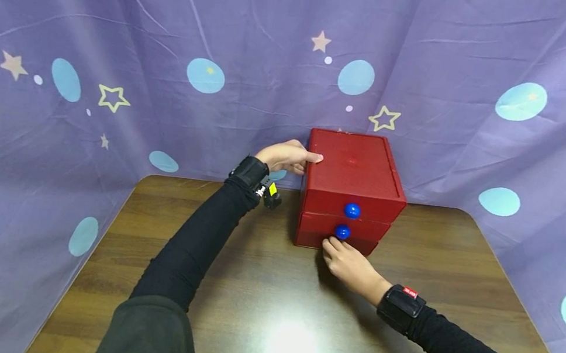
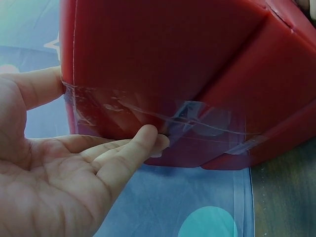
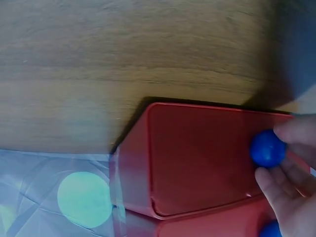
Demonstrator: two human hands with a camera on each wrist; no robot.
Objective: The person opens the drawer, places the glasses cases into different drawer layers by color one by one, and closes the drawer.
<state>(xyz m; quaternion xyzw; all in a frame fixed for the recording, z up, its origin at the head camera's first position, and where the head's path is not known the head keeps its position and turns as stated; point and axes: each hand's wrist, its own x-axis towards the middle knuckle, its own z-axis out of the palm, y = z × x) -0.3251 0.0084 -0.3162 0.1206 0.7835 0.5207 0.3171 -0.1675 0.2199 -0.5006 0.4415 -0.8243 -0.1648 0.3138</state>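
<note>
A purple cloth [image 1: 175,22] with pale blue dots and stars hangs behind and at both sides of a brown wooden worktop [image 1: 258,291]. On the worktop, at its far edge and close to the cloth, stands a red box [image 1: 352,170] with two drawers, one above the other. This box is the landmark here. Its top is flat and closed, and both drawers sit pushed in. Clear tape [image 2: 197,116] runs across the box's back corner, as the left wrist view shows.

The left hand [image 1: 288,156] is at the left side of the box, near its top edge. Its fingers are straight and lie against the side wall, the thumb resting on the top edge; it holds nothing. The right hand [image 1: 351,264] is in front of the box, low at the bottom drawer [image 1: 339,235]. Its fingers are curled around the lower blue knob [image 1: 343,231] and pinch it. The upper blue knob [image 1: 352,211] sits just above, on the top drawer [image 1: 350,208], and nobody touches it. Both arms wear black sleeves [image 1: 189,247] and a black wrist strap [image 1: 400,307].
</note>
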